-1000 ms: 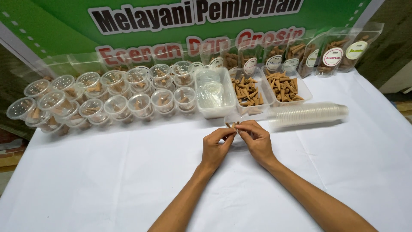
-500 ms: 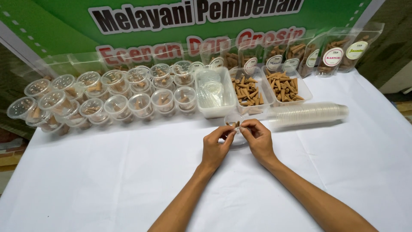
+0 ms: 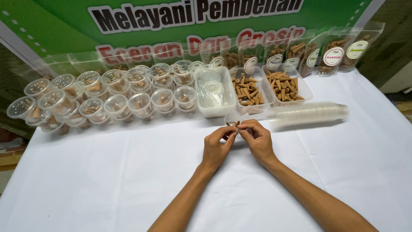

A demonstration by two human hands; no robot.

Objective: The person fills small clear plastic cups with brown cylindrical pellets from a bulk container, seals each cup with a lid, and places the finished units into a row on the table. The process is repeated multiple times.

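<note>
Head view: left hand [image 3: 216,147] and right hand [image 3: 257,139] meet, fingers pinching small brown cones [image 3: 233,124], tips pointing up-away, above worktop [image 3: 107,180].

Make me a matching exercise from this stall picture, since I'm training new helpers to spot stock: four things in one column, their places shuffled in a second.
Things:
1. small brown cones
2. stack of clear cups
3. lidded filled cups
4. labelled pouches

Places:
A. lying on its side, right of the trays
B. leaning against the green banner
C. pinched between left hand and right hand
D. rows at the table's left

Pairs: 1-C, 2-A, 3-D, 4-B
</note>
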